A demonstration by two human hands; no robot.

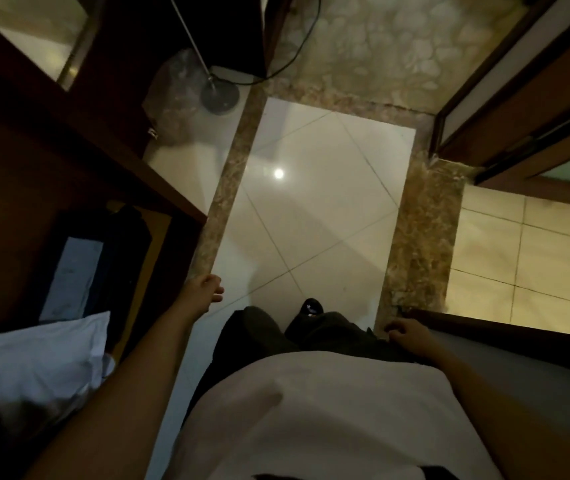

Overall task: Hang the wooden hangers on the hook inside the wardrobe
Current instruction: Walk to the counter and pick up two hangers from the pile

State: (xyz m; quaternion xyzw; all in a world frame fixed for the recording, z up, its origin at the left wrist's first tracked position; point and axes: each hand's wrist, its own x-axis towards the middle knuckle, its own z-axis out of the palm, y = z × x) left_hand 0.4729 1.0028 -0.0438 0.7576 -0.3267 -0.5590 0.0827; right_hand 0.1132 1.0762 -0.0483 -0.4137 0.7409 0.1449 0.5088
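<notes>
I look straight down at a tiled floor in a narrow passage. The dark wooden wardrobe (79,157) stands on my left with its inside in view, holding folded dark and light blue clothes (72,271) and a white pillow (34,358). No wooden hanger and no hook shows. My left hand (207,289) hangs beside the wardrobe's front edge, fingers loosely apart, holding nothing. My right hand (411,336) is low by my right hip next to a dark ledge, fingers curled, with nothing seen in it.
A floor lamp base (219,97) with a metal pole and black cable stands ahead on the left. A wooden door frame (505,109) lies on the right with yellow tiles (525,254) beyond it. White floor tiles (311,202) stretch ahead of my feet.
</notes>
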